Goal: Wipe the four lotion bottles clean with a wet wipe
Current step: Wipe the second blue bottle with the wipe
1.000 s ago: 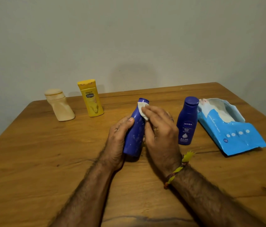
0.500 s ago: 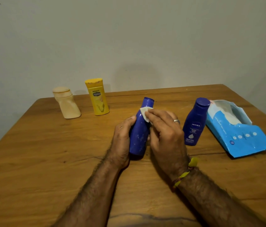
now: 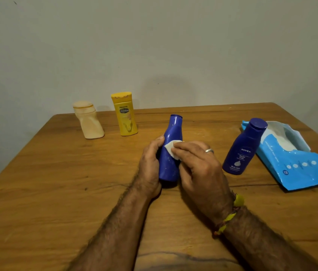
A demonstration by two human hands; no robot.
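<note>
A plain blue lotion bottle (image 3: 171,133) stands upright at the middle of the wooden table (image 3: 56,182). My left hand (image 3: 150,165) grips its lower body from the left. My right hand (image 3: 197,165) presses a small white wet wipe (image 3: 172,148) against the bottle's middle, fingers curled over the wipe. A dark blue Nivea bottle (image 3: 242,147) stands to the right. A yellow bottle (image 3: 125,114) and a beige bottle (image 3: 88,120) stand at the back left.
A blue wet wipe pack (image 3: 295,161) lies open at the right, just behind the Nivea bottle. A plain wall rises behind the table's far edge.
My right hand slid the wipe down from the bottle's neck to its middle. The bottle stands more upright than a second ago.
</note>
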